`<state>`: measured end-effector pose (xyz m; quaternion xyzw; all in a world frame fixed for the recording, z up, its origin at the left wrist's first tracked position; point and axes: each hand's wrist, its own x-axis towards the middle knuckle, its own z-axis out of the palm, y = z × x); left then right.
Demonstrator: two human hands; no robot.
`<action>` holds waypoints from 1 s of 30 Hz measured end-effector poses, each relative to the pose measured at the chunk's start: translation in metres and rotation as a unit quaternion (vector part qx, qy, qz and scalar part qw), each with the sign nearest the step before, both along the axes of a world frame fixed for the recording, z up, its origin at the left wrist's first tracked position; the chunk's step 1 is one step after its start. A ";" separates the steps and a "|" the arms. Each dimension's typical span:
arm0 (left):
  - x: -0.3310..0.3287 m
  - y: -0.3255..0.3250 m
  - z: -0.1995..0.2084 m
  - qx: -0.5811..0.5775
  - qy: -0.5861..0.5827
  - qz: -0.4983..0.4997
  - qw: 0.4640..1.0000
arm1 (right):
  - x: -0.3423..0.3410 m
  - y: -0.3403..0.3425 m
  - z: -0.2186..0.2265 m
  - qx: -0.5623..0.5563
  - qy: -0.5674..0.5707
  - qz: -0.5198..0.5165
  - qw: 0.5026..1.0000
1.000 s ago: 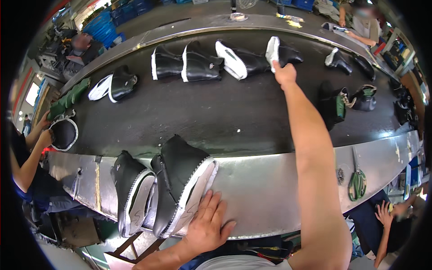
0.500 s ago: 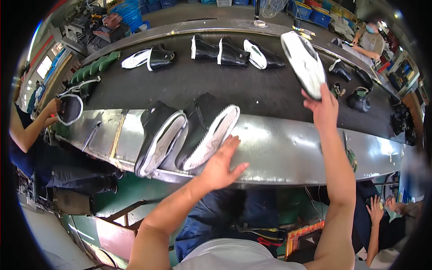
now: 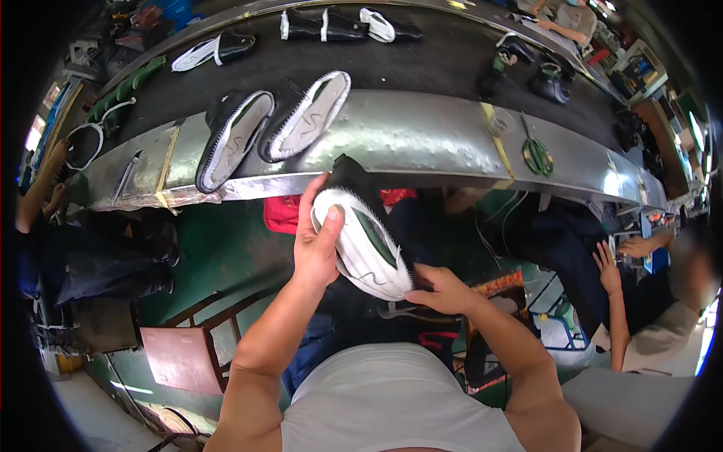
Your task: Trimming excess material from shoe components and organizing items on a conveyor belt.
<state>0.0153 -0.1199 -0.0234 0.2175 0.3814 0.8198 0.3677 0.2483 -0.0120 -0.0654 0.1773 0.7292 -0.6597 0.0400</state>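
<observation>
Left hand (image 3: 315, 252): I've got it wrapped round the upper end of one black boot (image 3: 367, 252), thumb on the white edge; narrow grip.
Right hand (image 3: 446, 290): pinching the lower end of that same boot, thumb along the edge, some fingers hidden from me.
Held boot: tilted, pale sole side facing my head camera, wavy line marked on it, black leather showing behind; it hangs clear of the bench's front edge, over my side. Can't tell which end is the toe.
Steel ledge (image 3: 422, 124): just beyond the held boot; carries two more black boots (image 3: 306, 124), side by side at left, soles toward me, same wavy lines.
Scissors (image 3: 536, 156): green-handled, on the ledge to the right, near a strip of yellow tape (image 3: 497, 147).
Dark worktop (image 3: 422, 68): behind the ledge; far row of black boots (image 3: 345, 26) lying over, white soles showing, one pair (image 3: 218, 51) further left.
Co-workers: at left, a hand (image 3: 56, 154) by a white-rimmed ring (image 3: 84, 147); at right, a hand (image 3: 608, 271) with fingers spread.
Floor (image 3: 226, 260): green, brown stool (image 3: 181, 354) at lower left.
</observation>
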 end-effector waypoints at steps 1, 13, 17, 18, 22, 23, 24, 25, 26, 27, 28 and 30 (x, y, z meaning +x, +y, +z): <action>0.005 -0.008 -0.010 -0.001 0.040 -0.033 0.999 | 0.004 -0.006 -0.005 0.051 0.050 -0.057 0.996; 0.036 -0.033 -0.093 -0.168 0.349 -0.190 0.902 | -0.022 -0.015 -0.003 0.441 0.104 -0.047 0.890; 0.026 -0.026 -0.098 -0.186 0.410 -0.216 0.867 | -0.028 0.006 -0.011 0.419 0.098 -0.002 0.903; 0.024 -0.025 -0.100 -0.188 0.409 -0.215 0.867 | -0.026 0.012 -0.003 0.344 0.080 0.001 0.935; 0.020 -0.023 -0.113 -0.178 0.349 -0.194 0.899 | 0.015 0.006 -0.048 0.503 0.055 0.083 0.859; 0.020 -0.025 -0.115 -0.179 0.307 -0.182 0.917 | 0.023 -0.002 -0.033 0.451 -0.044 0.161 0.877; 0.019 -0.024 -0.116 -0.178 0.266 -0.170 0.932 | 0.033 -0.009 -0.031 0.439 -0.117 0.213 0.865; 0.017 -0.025 -0.117 -0.181 0.265 -0.167 0.932 | 0.042 -0.017 -0.029 0.451 -0.163 0.244 0.843; 0.014 -0.025 -0.119 -0.185 0.262 -0.160 0.933 | 0.047 -0.020 -0.028 0.450 -0.162 0.248 0.843; 0.010 -0.025 -0.122 -0.190 0.260 -0.152 0.935 | 0.048 -0.023 -0.023 0.438 -0.196 0.252 0.840; 0.006 -0.025 -0.127 -0.193 0.259 -0.149 0.935 | 0.049 -0.023 -0.018 0.426 -0.231 0.256 0.836; -0.002 -0.028 -0.138 -0.206 0.215 -0.137 0.945 | 0.061 -0.007 -0.014 0.396 -0.261 0.241 0.847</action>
